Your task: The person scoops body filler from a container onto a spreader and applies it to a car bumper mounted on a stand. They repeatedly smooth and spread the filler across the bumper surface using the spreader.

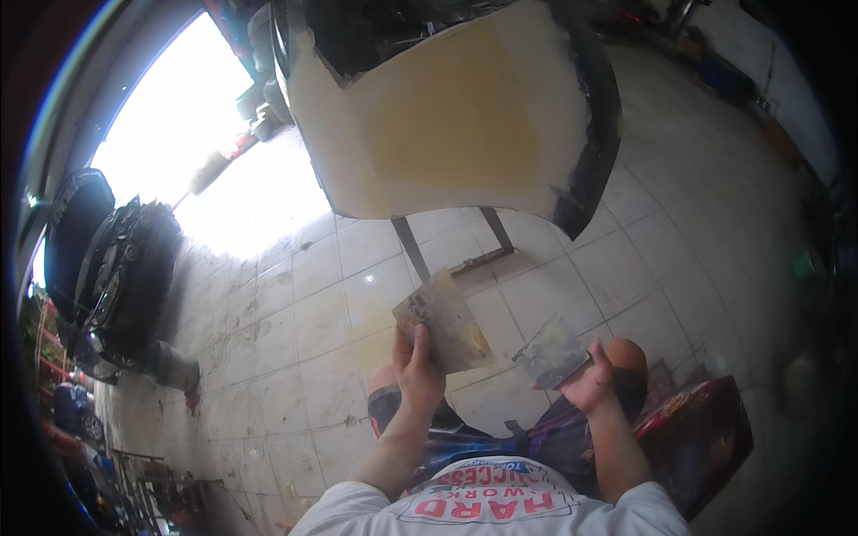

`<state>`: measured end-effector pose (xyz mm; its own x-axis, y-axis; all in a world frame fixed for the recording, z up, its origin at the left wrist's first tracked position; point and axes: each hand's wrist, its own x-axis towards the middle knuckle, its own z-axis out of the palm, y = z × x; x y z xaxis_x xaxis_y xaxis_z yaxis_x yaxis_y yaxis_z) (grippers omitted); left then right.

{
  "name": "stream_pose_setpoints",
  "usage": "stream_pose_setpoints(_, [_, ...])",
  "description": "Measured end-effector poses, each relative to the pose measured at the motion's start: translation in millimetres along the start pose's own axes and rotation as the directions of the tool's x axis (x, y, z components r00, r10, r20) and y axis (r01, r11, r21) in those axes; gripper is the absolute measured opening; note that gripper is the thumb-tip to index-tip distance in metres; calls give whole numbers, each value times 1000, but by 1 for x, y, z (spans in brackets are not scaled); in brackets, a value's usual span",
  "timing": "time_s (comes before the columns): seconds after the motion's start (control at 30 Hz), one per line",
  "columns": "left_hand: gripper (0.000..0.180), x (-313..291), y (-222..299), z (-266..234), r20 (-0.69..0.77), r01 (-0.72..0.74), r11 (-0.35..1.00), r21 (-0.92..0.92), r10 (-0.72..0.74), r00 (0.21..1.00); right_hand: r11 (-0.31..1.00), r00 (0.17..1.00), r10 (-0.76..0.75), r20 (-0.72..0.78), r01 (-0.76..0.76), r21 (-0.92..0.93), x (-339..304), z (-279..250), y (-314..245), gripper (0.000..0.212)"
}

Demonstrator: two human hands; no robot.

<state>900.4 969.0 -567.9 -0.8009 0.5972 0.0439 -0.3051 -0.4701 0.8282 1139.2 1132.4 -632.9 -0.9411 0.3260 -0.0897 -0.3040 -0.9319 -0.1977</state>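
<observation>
My left hand (pixel 418 373) is closed on the lower edge of a square putty board (pixel 458 335), its thumb lying on top. Grey smears mark the board, and a small yellow dab sits near its right edge. To the right, my right hand (pixel 588 382) grips a flat, filler-caked putty spreader (pixel 550 351), tilted toward the board but apart from it. Beyond both hands stands a large car body panel (pixel 456 107), pale with a wide yellowish filler patch and dark edges. Neither tool touches the panel.
Dark legs of a stand (pixel 411 248) reach down from the panel to the tiled floor (pixel 295 339). Dark car parts (pixel 130 268) and a pale bucket (pixel 177 366) are at the left. A glossy red panel (pixel 702 438) lies close by my right leg.
</observation>
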Motion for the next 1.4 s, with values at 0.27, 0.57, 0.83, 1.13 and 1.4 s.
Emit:
stream_pose_setpoints(0.27, [48,-14,-2,-2,-138,36,999,38,-30,990,960,963,111,246,-169,225,34,-13,13,38])
stream_pose_setpoints(0.57, [44,-29,-31,33,-151,-20,973,231,56,987,759,761,540,360,-625,184,41,-21,42,41])
stream_pose_setpoints(0.83, [31,-68,-72,58,-97,36,853,521,17,995,533,606,618,500,-791,300,82,-86,42,45])
stream_pose_setpoints(1.13, [33,-62,-53,21,-367,1,897,441,180,912,768,770,-126,-625,-323,-553,129,-93,11,29])
stream_pose_setpoints(1.4, [37,-51,-27,47,113,-143,160,977,181,977,-290,844,138,518,534,-794,110,16,-30,48])
